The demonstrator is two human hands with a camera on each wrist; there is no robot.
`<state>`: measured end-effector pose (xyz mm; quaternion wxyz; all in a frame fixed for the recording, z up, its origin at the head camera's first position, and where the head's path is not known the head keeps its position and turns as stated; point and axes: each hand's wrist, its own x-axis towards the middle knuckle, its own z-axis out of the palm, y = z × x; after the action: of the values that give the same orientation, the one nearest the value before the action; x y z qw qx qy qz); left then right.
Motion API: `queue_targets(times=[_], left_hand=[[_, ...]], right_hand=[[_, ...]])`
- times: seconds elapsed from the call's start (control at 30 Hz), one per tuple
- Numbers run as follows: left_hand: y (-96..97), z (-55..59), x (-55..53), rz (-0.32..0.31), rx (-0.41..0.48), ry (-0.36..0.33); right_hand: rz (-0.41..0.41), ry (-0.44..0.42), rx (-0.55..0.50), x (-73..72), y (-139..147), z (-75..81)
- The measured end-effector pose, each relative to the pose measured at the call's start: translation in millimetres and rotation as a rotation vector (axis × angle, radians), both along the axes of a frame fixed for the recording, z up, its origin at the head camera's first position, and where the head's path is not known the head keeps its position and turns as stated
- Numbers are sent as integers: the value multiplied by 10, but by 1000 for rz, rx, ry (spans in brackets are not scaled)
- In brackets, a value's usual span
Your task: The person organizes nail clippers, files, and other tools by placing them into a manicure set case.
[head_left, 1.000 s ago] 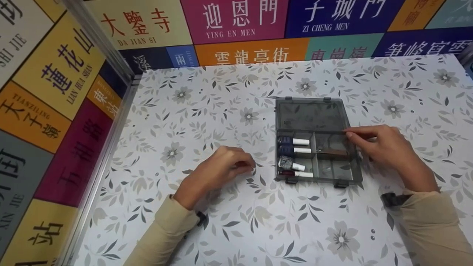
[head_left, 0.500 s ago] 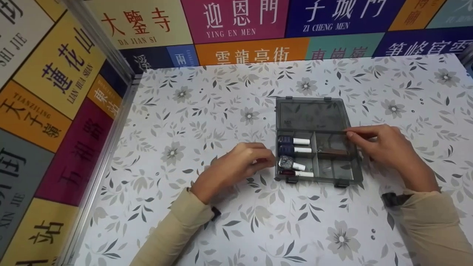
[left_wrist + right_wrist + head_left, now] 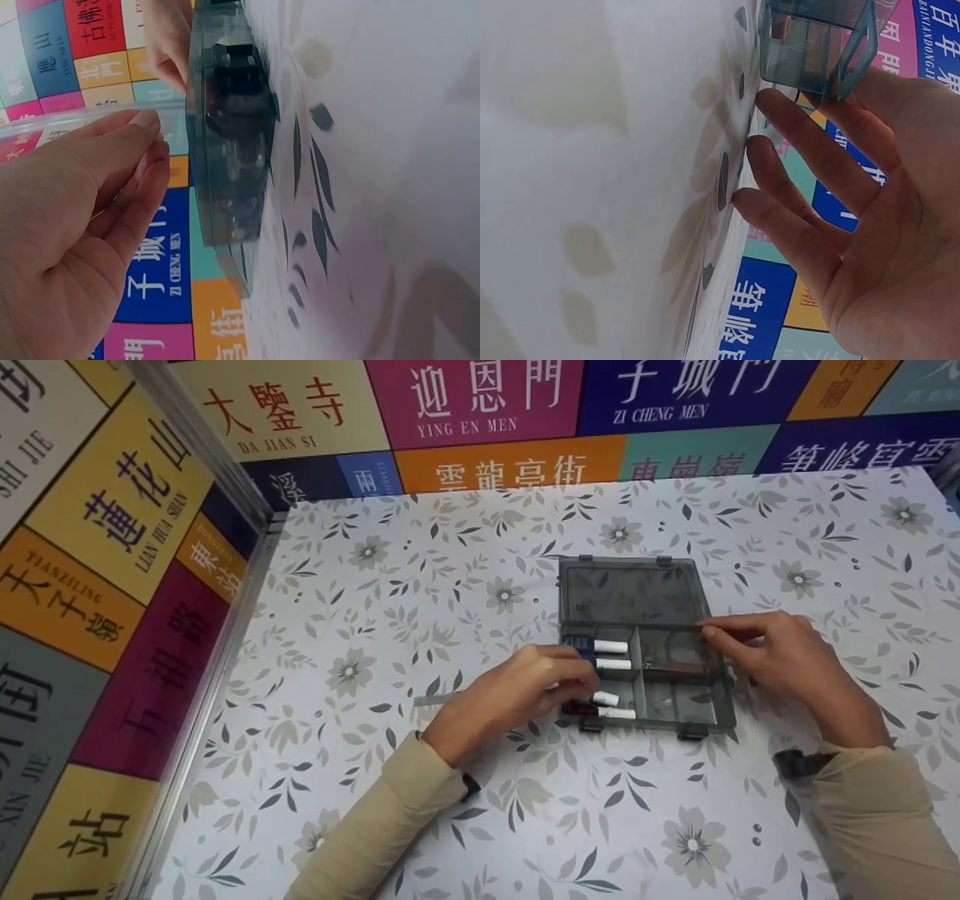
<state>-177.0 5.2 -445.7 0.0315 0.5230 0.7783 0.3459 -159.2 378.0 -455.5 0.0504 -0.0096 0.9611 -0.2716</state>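
Note:
A smoky-grey compartment box (image 3: pixel 648 725) lies with its lid (image 3: pixel 634 592) folded back. Down its left side lie several nail polish bottles with white caps: two dark blue ones, whose lower cap (image 3: pixel 615 664) shows, one mostly covered by the hand, and a dark red bottle (image 3: pixel 581 710) at the front. My left hand (image 3: pixel 525 682) hovers over these bottles, fingers loosely bent. In the left wrist view its thumb and fingertips (image 3: pixel 154 139) stand above the box wall with nothing visible between them. My right hand (image 3: pixel 784 667) pinches the box's right edge near the hinge; its other fingers spread down to the tabletop.
A brown flat, narrow object (image 3: pixel 679 668) lies in a right-hand compartment. The table has a white floral cover (image 3: pixel 450 585). Panels with large lettering stand behind the table (image 3: pixel 480 405) and along its left side (image 3: pixel 127 510).
My left hand has moved right from the bare tabletop to over the left side of the box, now covering part of the bottles. The right hand and the box have stayed put.

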Motion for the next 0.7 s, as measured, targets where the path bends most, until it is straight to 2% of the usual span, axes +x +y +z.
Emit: queue_targets(times=[0.17,0.5,0.7], left_hand=[[138,-2,5,-20,-10,-2],[434,-51,50,-46,-105,125],[539,-91,75,-64,-94,124]], right_hand=[[-7,-6,7,-4,-8,3],[-17,-21,13,-15,-12,-5],[-17,-17,11,-14,-13,-8]])
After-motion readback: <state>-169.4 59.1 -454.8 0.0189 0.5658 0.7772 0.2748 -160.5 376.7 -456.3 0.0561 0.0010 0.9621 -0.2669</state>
